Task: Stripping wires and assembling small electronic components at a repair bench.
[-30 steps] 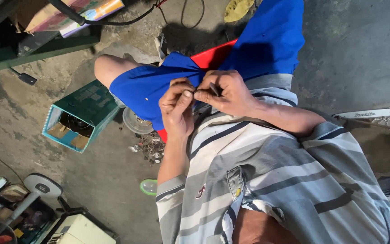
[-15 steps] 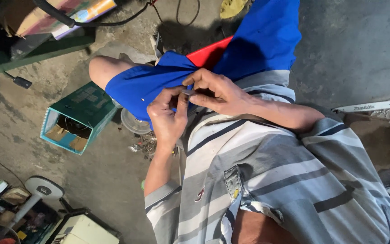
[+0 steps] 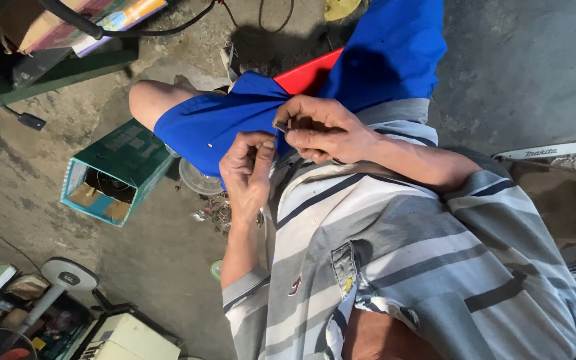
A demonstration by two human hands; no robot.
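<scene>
While both hands met over the lap, the entry stood as follows.

Item 1: left hand [image 3: 248, 175]. Fingers curled, thumb and forefinger pressed together near the small piece; whether they actually touched it could not be told.

Item 2: right hand [image 3: 328, 128]. Closed in a fingertip pinch on a small dark piece [image 3: 280, 125], held just above the blue shorts [image 3: 215, 127] and close to the left fingertips.

Item 3: handling note, as a judgement. So small a piece was best gripped at the very fingertips, with one hand steadying while the other worked. Wrists braced against the thigh and the work kept over the cloth would have let a dropped piece land on the lap rather than on the concrete floor [image 3: 168, 267].

Item 4: surroundings. Green cardboard box [image 3: 118, 175], open at one end, lay on the floor beside the knee. A clear round dish [image 3: 198, 179] and some small scrap sat just past it. A flat white saw bar [image 3: 545, 151] lay well apart to the right.

Item 5: not determined. The kind and shape of the small piece, mostly covered by the fingers. A red object [image 3: 308, 73], largely hidden between the legs. The contents of the box, which were in shadow.
</scene>
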